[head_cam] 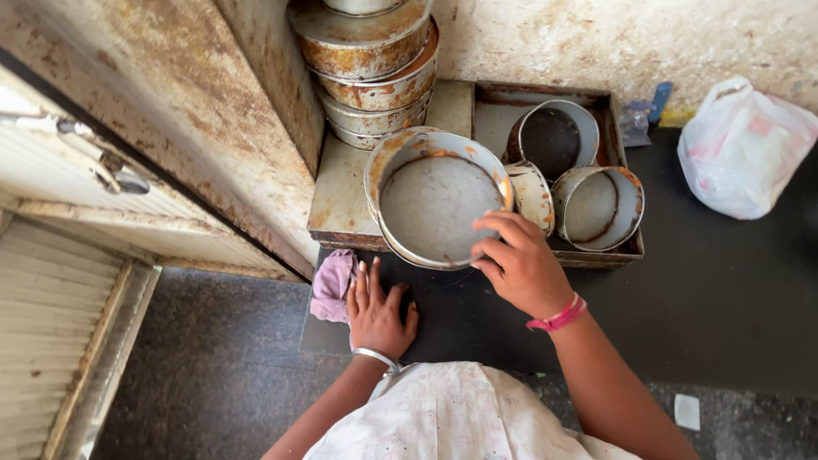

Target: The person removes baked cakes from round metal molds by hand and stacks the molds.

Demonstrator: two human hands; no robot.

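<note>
Nearest, at six o'clock, a pale garment fills the bottom edge and hides where both forearms begin. The left hand [377, 313] lies flat on the dark counter [724, 298] at about seven o'clock, fingers spread, palm down, gripping nothing; a silver bangle [376, 357] rings its wrist. Touching its outer edge at nine o'clock is a crumpled pink cloth [332, 284], partly tucked under the fingers. The right hand [518, 266], with a pink band [558, 316] at the wrist, reaches to the centre and pinches the near rim of a large round tin [434, 204] between thumb and fingertips; the thumb is hidden behind the rim, so how deep the hold goes is unclear. The tin is tilted, its open mouth facing the camera, its lower edge over the front lip of a rusty tray [341, 200]. Just right of it, at two o'clock, a second tray [613, 251] holds three smaller tins [596, 207], one squeezed on edge and half hidden by the large tin. At twelve o'clock a stack of tins [371, 68] rises out of frame, its top cut off. At two o'clock, well apart, sits a white plastic bag [743, 145], with a blue object beside it too small to make out. A stained metal door [153, 111] runs along ten o'clock.
</note>
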